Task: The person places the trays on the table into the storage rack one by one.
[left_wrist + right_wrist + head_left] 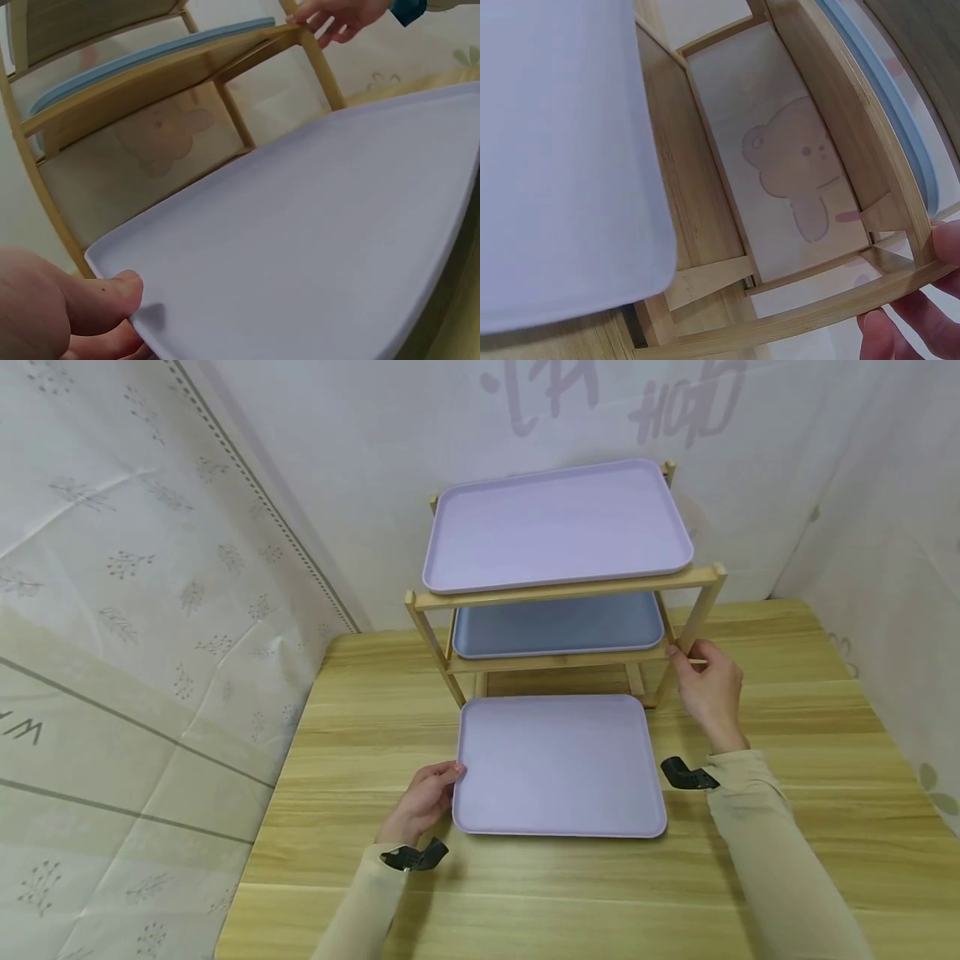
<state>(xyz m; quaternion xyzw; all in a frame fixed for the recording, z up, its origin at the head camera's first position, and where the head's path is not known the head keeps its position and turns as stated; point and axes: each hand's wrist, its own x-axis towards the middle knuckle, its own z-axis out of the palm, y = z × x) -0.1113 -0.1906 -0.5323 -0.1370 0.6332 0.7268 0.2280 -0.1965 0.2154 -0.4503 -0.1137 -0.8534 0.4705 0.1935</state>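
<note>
My left hand (423,797) pinches the left rim of a lavender rectangular tray (558,768), thumb on top and fingers underneath, as the left wrist view shows. The tray carries nothing, and its far edge overlaps the low front of a wooden rack (701,614). At the rack's right side, my right hand (708,685) grips the front post near the middle shelf. Fingers (881,334) of that hand wrap the post in the right wrist view. Another lavender tray (558,527) lies on the top level, and a blue tray (558,625) on the middle one.
The rack stands toward the back of a wood-grain table (360,735). Patterned cloth (135,568) hangs at the left, behind and at the right. A bear print (795,161) on the back cloth shows through the rack. Each wrist wears a black strap mount (688,774).
</note>
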